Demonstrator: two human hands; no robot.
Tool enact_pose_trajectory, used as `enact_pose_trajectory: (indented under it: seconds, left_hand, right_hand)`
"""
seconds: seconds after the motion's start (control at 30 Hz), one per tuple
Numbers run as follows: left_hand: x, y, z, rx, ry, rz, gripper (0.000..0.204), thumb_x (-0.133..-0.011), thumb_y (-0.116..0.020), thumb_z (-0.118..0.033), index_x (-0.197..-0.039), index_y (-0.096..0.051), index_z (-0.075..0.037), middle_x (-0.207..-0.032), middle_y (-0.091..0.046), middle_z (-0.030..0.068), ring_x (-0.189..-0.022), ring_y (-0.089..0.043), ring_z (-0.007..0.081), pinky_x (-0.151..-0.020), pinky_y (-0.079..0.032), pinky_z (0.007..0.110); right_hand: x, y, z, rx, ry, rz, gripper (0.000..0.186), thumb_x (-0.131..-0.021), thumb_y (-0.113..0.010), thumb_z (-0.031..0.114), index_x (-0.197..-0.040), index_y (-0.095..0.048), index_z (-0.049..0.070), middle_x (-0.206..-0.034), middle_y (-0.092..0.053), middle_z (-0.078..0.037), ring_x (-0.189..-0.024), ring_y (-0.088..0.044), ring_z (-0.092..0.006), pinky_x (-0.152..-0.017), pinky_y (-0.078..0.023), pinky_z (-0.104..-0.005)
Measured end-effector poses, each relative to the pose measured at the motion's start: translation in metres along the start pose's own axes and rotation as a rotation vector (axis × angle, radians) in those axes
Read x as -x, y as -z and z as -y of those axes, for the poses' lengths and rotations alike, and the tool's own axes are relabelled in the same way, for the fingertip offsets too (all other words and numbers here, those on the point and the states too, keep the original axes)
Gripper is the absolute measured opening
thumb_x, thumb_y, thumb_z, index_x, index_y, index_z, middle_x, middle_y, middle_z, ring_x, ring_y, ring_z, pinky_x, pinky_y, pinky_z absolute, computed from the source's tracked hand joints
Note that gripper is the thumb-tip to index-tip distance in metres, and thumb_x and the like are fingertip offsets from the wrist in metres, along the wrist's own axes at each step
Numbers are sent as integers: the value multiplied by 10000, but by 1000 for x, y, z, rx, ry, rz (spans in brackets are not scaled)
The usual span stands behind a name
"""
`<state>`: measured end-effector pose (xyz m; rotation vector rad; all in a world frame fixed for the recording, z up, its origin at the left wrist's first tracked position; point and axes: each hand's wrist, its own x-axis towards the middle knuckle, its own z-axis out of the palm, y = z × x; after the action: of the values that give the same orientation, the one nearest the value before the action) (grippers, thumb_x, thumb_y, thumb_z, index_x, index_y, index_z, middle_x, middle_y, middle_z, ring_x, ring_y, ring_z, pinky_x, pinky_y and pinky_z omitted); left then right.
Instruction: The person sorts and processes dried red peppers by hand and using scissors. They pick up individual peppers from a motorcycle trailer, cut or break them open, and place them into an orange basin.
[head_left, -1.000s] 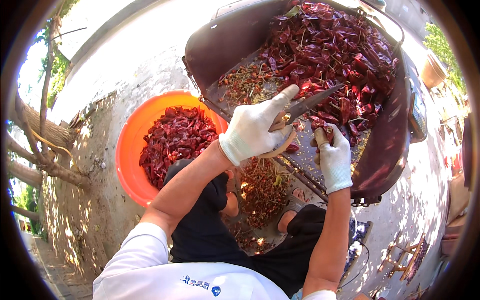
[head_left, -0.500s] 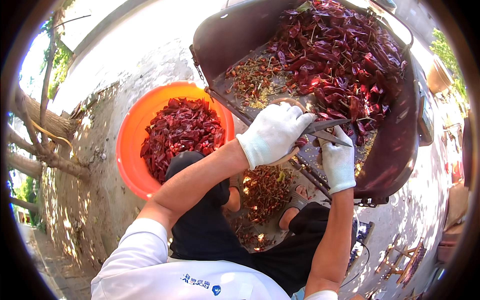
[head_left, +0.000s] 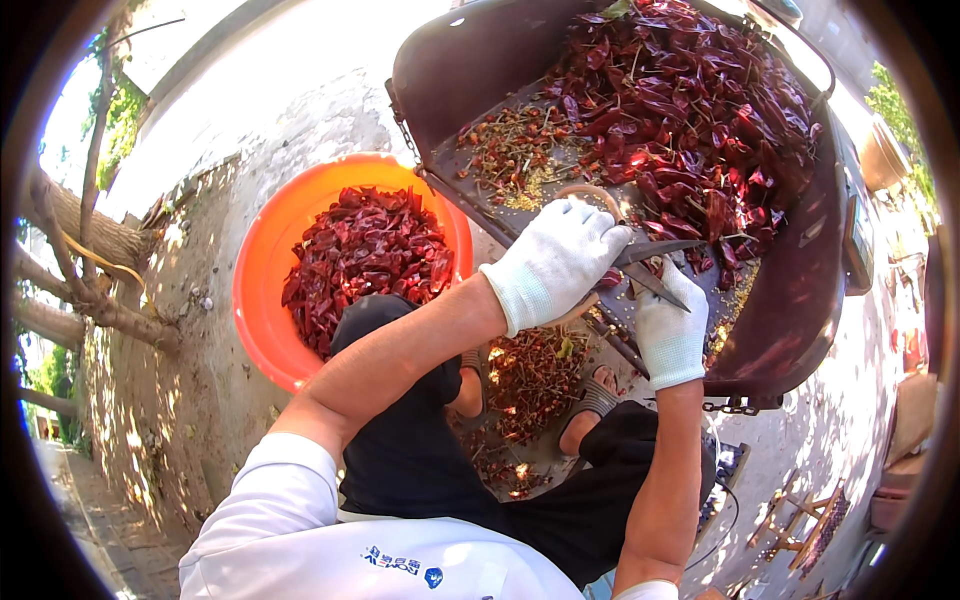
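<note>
My left hand (head_left: 562,258), in a white knit glove, is closed round the handles of large scissors (head_left: 662,250). A tan handle loop bulges out above the glove. The blades stand apart and point right, toward my right hand (head_left: 670,322). That hand, gloved too, sits just beyond the container's near edge with its fingers bent behind the lower blade. What they pinch is hidden. Under and beyond both hands lies the dark maroon container (head_left: 775,345), holding a heap of dried red chillies (head_left: 690,110). Cut chilli stems (head_left: 515,150) and pale seeds lie at its left.
An orange basin (head_left: 262,290) of cut red chilli pieces (head_left: 365,255) stands left of my knee. A pile of stem ends (head_left: 535,385) lies on the ground between my sandalled feet. Tree trunks (head_left: 105,230) rise at far left; a small wooden stool (head_left: 805,525) is at lower right.
The scissor blades have spread wider, the lower one swinging down across my right glove. More of the upper handle loop shows above my left hand. The whole view has shifted slightly.
</note>
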<state>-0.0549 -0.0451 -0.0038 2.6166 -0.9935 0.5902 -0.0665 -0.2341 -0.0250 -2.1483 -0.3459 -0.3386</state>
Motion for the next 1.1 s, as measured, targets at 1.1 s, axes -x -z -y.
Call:
enact_pose_trajectory:
  seconds: [1.1]
  left_hand:
    - [-1, 16, 6, 271, 323, -79, 312, -849, -714, -341, -1002, -669, -73, -711, -654, 156, -673, -661, 345, -611, -508, 410]
  right_hand:
    - [-15, 26, 20, 247, 74, -209, 265, -842, -644, 36, -1103, -665, 77, -908, -675, -197, -813, -668, -362, -711, -515, -388]
